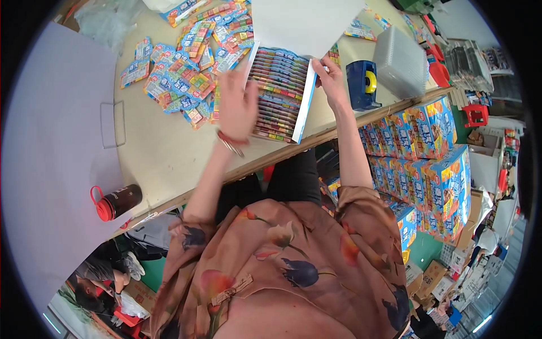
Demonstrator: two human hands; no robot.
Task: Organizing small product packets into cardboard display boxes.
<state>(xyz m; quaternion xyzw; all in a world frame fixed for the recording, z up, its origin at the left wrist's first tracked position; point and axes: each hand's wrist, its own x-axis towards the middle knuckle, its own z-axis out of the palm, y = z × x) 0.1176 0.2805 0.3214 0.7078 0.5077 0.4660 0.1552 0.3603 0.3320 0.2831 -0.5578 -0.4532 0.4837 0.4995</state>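
A white-walled cardboard box (pixel 305 101) lies at the table's front edge, its white lid (pixel 305 22) folded back on the far side. Inside, colourful flat packets (pixel 276 85) stand tightly packed in two rows. My right hand (pixel 332 85) grips the box's right wall near the far corner, thumb on the rim and fingers outside. Beside the left wall is my left hand (pixel 237 107), blurred by motion, fingers stretched out and thumb apart. I see nothing in it. Left of it spreads a loose pile of similar packets (pixel 180 76).
Right of the box stand a blue tape dispenser (pixel 362 85) with yellow tape and a translucent plastic bin (pixel 400 62). Printed boxes (pixel 420 169) are stacked beyond the table's right edge. A dark bottle (pixel 121 200) with a red lid lies at the left. Another person (pixel 104 274) is at lower left.
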